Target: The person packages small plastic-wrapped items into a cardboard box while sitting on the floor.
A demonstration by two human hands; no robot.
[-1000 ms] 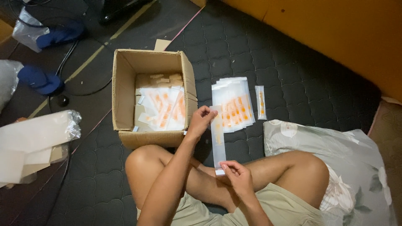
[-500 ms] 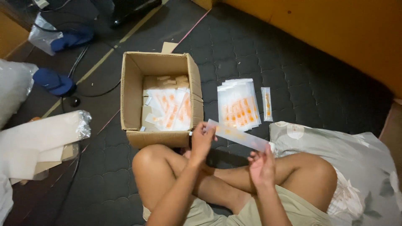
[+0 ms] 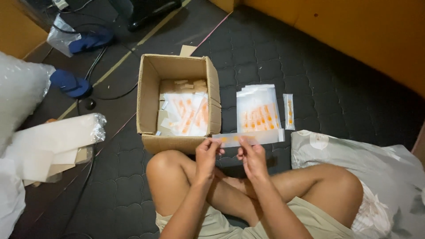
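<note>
left hand (image 3: 207, 152): pinches the clear strip packet (image 3: 248, 138) at its left end.
right hand (image 3: 251, 155): pinches it mid-length.
packet: held flat above your knees, before the cardboard box (image 3: 177, 106).
tip: keep it level (the right end hangs unsupported).

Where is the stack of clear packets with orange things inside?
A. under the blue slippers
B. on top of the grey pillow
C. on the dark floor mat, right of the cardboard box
C: the stack of clear plastic packets lies on the dark quilted floor mat, right of the open brown cardboard box.
</note>
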